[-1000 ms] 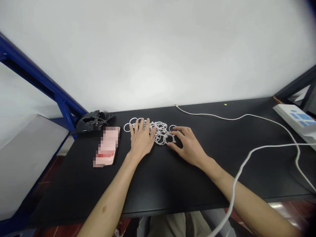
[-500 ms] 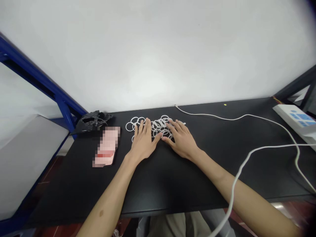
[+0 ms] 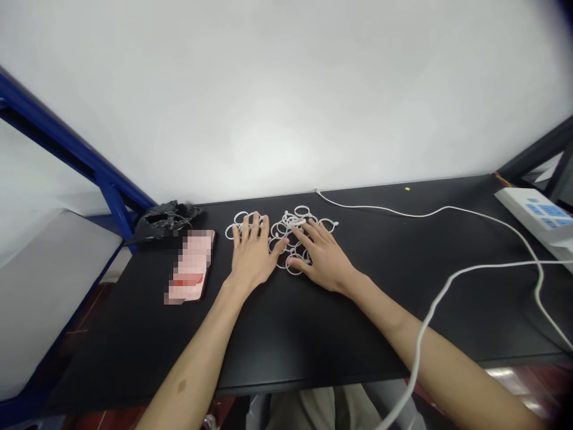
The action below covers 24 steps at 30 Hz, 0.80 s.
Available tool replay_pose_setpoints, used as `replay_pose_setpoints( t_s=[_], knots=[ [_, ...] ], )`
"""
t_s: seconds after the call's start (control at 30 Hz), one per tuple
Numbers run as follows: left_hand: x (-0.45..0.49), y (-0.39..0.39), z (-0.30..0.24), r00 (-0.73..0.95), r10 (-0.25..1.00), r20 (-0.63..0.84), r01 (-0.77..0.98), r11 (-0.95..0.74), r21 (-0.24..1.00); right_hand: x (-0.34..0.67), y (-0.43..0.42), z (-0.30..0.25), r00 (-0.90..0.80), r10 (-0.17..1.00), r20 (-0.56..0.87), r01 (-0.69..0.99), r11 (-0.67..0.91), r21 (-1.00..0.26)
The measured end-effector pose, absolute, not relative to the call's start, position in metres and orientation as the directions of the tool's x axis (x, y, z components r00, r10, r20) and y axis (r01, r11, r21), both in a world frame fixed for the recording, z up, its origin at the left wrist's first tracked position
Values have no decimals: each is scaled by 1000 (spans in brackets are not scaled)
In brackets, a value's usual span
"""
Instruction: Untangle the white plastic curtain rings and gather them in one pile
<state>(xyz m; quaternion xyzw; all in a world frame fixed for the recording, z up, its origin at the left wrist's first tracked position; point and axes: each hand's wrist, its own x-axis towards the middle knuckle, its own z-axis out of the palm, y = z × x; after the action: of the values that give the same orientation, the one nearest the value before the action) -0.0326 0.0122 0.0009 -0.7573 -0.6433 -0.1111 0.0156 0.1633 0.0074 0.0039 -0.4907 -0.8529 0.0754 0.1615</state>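
Observation:
Several thin white rings (image 3: 302,211) with small knobs, perhaps curtain rings, lie heaped and loose on the black table (image 3: 308,340). My left hand (image 3: 253,254) rests palm down over the left part of them, fingers stretched out. White loops show beyond its fingertips, and others are hidden beneath it. On the right side of the heap, my right hand (image 3: 324,254) lies palm down with its fingers spread. Its thumb touches or overlaps a ring (image 3: 294,264) at the near edge. Between the two hands, rings overlap one another.
A pink phone-like item (image 3: 190,266), blurred out, lies left of my left hand. Behind it is crumpled black plastic (image 3: 165,221). A white cable (image 3: 394,210) runs across the right side toward a white device with blue labels (image 3: 537,209). Another cable crosses over my right forearm.
My hands have moved slightly apart, my left hand a little leftward. The rings between them are more spread out, with some now nearer the front edge.

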Motion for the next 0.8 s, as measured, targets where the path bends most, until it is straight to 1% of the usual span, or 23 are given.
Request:
replay_pose_setpoints(
  t_s=[0.07,0.13,0.23,0.3,0.37,0.43,0.53,0.63,0.8],
  knots=[
    [-33,13,1,73,979,189,988,-97,124,163,7,4,-439,877,197,828,479,-290],
    [-33,13,2,38,984,175,988,-63,139,162,7,5,-434,878,199,825,477,-304],
    [-34,14,2,76,986,150,978,-103,181,163,6,5,-496,842,213,768,540,-344],
    [-34,14,2,136,981,139,962,-165,220,163,7,5,-504,823,262,735,568,-370],
    [-35,15,1,193,971,141,941,-224,255,165,9,6,-439,831,342,740,550,-386],
    [-35,15,1,225,962,158,927,-261,269,166,10,6,-337,845,415,772,500,-392],
    [-35,16,1,187,962,197,943,-232,239,167,11,7,-249,852,461,806,446,-390],
    [-36,16,-1,118,972,205,964,-161,210,167,11,6,-258,865,430,804,439,-400],
    [-37,15,-6,116,981,158,968,-148,204,165,11,4,-354,894,274,806,440,-396]
  ],
)
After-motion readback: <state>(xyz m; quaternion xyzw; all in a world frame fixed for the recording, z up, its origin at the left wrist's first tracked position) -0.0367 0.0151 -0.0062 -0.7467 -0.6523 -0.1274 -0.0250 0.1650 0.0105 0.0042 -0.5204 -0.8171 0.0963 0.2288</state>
